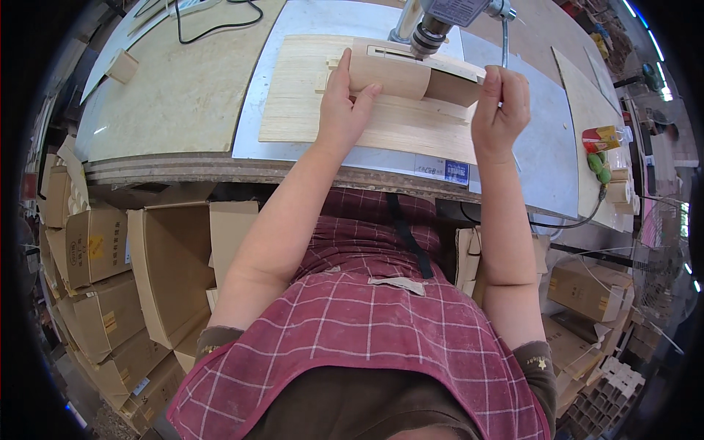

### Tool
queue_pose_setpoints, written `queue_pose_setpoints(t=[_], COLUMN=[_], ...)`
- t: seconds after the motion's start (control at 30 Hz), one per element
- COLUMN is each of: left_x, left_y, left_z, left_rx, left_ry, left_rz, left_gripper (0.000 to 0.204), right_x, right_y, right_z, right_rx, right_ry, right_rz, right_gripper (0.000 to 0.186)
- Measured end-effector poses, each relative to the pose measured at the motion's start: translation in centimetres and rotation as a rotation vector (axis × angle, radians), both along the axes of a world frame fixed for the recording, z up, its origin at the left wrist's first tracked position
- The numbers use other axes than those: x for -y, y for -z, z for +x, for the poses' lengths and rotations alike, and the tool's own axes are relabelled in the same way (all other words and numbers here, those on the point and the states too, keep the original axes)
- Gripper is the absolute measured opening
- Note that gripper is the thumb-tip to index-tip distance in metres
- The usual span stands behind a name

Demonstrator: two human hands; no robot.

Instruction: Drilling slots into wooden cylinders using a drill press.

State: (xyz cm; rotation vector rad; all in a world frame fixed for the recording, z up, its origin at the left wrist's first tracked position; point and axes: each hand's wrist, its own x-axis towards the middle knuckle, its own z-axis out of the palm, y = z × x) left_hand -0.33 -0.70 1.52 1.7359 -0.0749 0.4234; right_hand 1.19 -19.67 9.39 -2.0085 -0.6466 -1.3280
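Under the drill press chuck point(427, 39) lies a pale wooden box point(392, 75) with a narrow slot along its upper edge and a darker section toward its right end. It rests on a light wooden board point(301, 110). My left hand point(346, 110) grips the box's left end, thumb on the near face and fingers along the end. My right hand point(503, 110) is closed at the lower end of the metal drill press lever point(505, 44), beside the box's right end. The fingers partly hide that grip. A drill bit cannot be made out.
A blue-white sheet point(253, 125) covers the bench under the board. On the right stand a red-and-yellow drink bottle point(603, 138) and green objects point(598, 165) near a black cable point(587, 220). A small wooden piece point(122, 66) sits at left. Cardboard boxes point(165, 271) crowd below.
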Motion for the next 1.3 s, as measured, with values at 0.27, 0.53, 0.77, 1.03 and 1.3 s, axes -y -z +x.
queue_pose_setpoints(t=[0.27, 0.53, 0.77, 1.03, 1.3], left_x=[-0.5, 1.3, 2.1, 2.0, 2.2], left_y=[-0.4, -0.2, -0.7, -0.1, -0.5], left_z=[-0.1, 0.6, 0.1, 0.2, 0.2], left_rx=[-0.032, 0.043, -0.002, 0.073, -0.008], left_ry=[0.013, 0.070, 0.087, 0.037, 0.086], left_rz=[-0.022, 0.163, 0.137, 0.127, 0.122], left_gripper=[0.067, 0.065, 0.061, 0.062, 0.061], right_x=[1.6, 0.1, 2.0, 1.3, -0.6], right_y=[-12.0, -18.0, -18.2, -11.7, -3.9], right_z=[0.8, 7.4, 6.7, -0.1, -0.9], right_rx=[-0.168, -0.412, -0.327, -0.507, -0.061], right_ry=[0.176, -0.045, 0.004, 0.076, -0.054], right_rz=[-0.208, -0.202, -0.479, -0.068, 0.186], right_gripper=[0.023, 0.037, 0.039, 0.025, 0.017])
